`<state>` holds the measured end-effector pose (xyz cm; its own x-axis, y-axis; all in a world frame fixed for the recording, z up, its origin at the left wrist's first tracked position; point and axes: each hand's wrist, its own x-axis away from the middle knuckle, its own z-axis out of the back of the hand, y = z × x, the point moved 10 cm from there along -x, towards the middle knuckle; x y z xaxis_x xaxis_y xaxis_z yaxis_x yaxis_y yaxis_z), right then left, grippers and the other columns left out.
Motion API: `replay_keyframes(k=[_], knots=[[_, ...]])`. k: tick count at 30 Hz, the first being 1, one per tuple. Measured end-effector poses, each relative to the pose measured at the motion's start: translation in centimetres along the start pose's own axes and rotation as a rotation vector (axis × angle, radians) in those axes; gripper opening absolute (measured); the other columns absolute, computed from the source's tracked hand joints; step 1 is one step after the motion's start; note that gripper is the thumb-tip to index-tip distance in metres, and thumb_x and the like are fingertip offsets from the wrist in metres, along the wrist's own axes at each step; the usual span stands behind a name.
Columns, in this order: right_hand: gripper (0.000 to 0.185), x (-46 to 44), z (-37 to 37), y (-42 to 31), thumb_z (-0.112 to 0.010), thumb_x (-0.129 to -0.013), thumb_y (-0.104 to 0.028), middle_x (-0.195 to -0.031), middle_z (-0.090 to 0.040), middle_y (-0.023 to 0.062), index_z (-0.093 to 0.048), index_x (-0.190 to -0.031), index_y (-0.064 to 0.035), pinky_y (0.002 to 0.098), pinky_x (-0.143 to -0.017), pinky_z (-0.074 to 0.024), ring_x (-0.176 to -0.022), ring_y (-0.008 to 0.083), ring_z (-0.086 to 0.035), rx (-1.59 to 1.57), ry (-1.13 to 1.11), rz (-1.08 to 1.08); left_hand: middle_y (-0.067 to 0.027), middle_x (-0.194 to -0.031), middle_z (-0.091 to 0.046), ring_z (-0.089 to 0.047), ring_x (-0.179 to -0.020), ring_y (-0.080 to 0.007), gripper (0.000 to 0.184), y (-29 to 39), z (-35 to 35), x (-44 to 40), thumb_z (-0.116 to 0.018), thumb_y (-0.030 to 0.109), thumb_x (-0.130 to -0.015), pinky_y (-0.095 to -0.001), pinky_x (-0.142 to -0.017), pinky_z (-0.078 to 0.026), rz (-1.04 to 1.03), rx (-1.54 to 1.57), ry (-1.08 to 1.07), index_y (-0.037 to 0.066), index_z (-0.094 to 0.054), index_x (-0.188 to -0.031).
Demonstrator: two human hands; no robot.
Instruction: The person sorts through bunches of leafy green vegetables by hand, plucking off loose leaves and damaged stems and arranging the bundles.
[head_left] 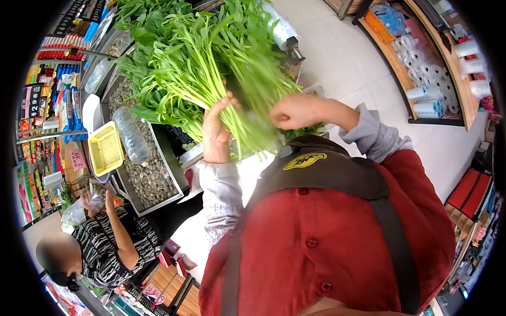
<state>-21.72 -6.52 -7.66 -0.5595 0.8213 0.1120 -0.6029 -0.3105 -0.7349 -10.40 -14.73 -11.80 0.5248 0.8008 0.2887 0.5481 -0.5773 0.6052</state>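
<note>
At 11 o'clock, the left hand (217,128) closes its fingers around 1 bunch of long-stemmed leafy greens (203,68). The right hand (293,111), at 1 o'clock, is curled shut; its hold I cannot tell.

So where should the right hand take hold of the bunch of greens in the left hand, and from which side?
I'd put the grip on the bare stems of the bunch, below the left hand, bringing the right hand in from its own side. There the stems gather narrowly; the leafy end fans wide.
</note>
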Motion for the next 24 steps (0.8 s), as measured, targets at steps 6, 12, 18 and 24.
replay_keyframes(k=[6, 12, 18, 24], knots=[[0.015, 3.9, -5.9, 7.1, -0.055, -0.074, -0.016, -0.071, -0.061, 0.0088, -0.064, -0.085, -0.0119, 0.042, -0.062, -0.0466, -0.069, 0.0315, -0.059, 0.299, -0.013, -0.056, -0.0037, -0.087, -0.052, -0.052, -0.076, -0.0149, 0.05, 2.0, -2.4, 0.4, -0.062, 0.002, -0.073, -0.0315, -0.073, -0.045, -0.057, 0.097, -0.178, 0.007, -0.045, -0.119], [0.016, 3.1, -2.3, 8.2, -0.059, -0.076, -0.024, -0.069, -0.061, 0.0125, -0.062, -0.083, -0.0098, 0.0445, -0.06, -0.0466, -0.068, 0.0339, -0.06, 0.407, 0.025, -0.397, -0.0035, -0.087, -0.051, -0.054, -0.082, -0.0175, 0.046, 3.3, -3.7, 1.0, -0.062, 0.003, -0.074, -0.0365, -0.08, -0.046, -0.132, 0.035, -0.144, 0.009, -0.046, -0.117], [0.019, 1.6, 5.3, 6.8, -0.059, -0.077, -0.027, -0.07, -0.06, 0.0142, -0.06, -0.08, -0.0078, 0.0447, -0.061, -0.0464, -0.069, 0.0349, -0.059, 0.348, 0.555, -0.479, -0.0088, -0.089, -0.055, -0.056, -0.076, -0.0197, 0.044, 3.0, -3.1, 0.7, -0.06, -0.001, -0.075, -0.0355, -0.071, -0.049, -0.128, 0.051, -0.16, 0.004, -0.047, -0.117], [0.022, 0.9, 4.0, 9.9, -0.057, -0.079, -0.027, -0.077, -0.061, 0.015, -0.058, -0.078, -0.0045, 0.0447, -0.065, -0.0472, -0.075, 0.0328, -0.06, 0.353, 0.53, -0.511, -0.0128, -0.093, -0.062, -0.059, -0.074, -0.0194, 0.034, 1.1, -0.8, 0.4, -0.059, -0.003, -0.076, -0.0345, -0.067, -0.051, -0.112, 0.031, -0.011, 0.0, -0.052, -0.109]])
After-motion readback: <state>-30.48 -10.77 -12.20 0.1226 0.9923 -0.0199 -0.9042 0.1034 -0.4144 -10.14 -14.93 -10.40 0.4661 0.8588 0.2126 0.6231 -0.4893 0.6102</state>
